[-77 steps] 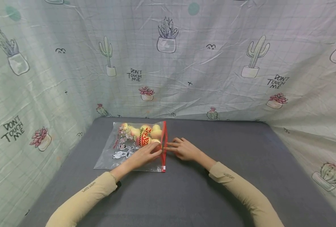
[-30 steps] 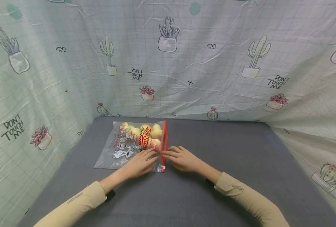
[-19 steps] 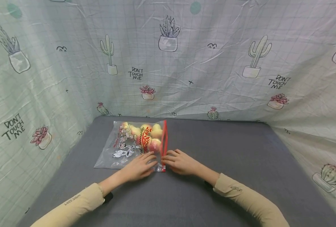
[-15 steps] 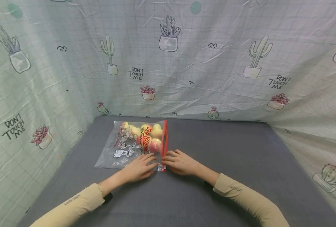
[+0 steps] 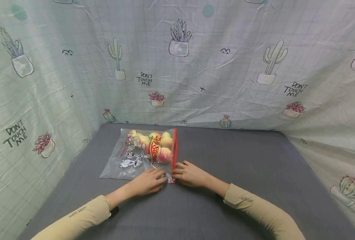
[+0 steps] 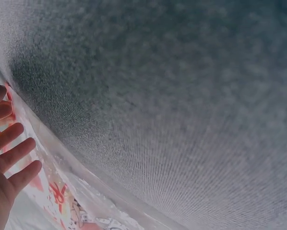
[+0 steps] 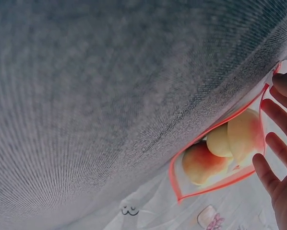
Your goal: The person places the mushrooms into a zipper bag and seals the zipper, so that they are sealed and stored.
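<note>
A clear plastic zip bag (image 5: 117,166) with a red zip edge (image 5: 174,146) lies on the grey table, its mouth to the right. Several yellow-red peaches (image 5: 164,155) are inside. My left hand (image 5: 147,182) pinches the bag's near edge by the corner, thumb below and other fingers spread above it. At the near end of the red zip, my right hand (image 5: 192,175) pinches the slider end between thumb and forefinger. The right wrist view shows the bag's mouth gaping, with peaches (image 7: 203,163) behind the red rim (image 7: 220,184). The pinching fingertips are partly hidden.
The grey table (image 5: 240,166) extends on both sides of the bag and in front of it. A pale curtain (image 5: 213,73) printed with cactus drawings hangs around the back and sides.
Both hands have moved from the middle of the bag's mouth toward its near corner. The right hand now covers the white slider. The bag and peaches stay nearly in place.
</note>
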`<action>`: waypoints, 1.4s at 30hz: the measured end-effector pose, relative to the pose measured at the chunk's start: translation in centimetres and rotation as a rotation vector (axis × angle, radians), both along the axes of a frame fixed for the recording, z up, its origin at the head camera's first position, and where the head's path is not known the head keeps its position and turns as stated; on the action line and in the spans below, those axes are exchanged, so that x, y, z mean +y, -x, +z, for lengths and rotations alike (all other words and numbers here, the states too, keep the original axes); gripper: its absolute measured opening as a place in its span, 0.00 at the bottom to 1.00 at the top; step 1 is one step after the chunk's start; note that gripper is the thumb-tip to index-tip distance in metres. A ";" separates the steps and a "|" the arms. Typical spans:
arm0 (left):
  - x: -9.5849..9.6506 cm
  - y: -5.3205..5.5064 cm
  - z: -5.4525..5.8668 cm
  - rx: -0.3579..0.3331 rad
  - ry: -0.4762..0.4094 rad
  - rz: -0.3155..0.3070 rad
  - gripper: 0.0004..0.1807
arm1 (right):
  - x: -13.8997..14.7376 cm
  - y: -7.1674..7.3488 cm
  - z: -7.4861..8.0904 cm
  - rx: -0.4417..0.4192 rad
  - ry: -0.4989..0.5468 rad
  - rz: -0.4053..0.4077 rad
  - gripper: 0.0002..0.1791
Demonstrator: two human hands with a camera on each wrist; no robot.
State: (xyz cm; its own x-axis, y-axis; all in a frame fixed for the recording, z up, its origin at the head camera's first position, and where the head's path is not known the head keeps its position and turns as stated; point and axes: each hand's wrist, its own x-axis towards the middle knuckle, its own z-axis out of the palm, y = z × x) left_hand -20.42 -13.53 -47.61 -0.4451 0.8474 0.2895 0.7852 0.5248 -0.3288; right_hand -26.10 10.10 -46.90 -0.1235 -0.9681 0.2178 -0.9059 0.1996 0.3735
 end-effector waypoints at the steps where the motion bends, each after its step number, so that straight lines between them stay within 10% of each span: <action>1: 0.1 0.0 -0.1 -0.004 0.005 0.001 0.20 | -0.1 0.0 -0.1 -0.008 -0.003 -0.004 0.16; 17: 0.3 -0.2 -0.4 -0.037 0.050 0.032 0.17 | -0.8 0.4 -0.1 -0.007 -0.024 0.025 0.12; 28: 0.3 -0.3 -0.4 -0.075 0.071 0.047 0.17 | -1.1 0.8 -0.2 0.142 -0.073 0.039 0.10; 42: 0.5 -0.1 -0.3 -0.071 0.038 0.065 0.15 | -1.4 1.9 -0.7 0.054 0.031 0.047 0.08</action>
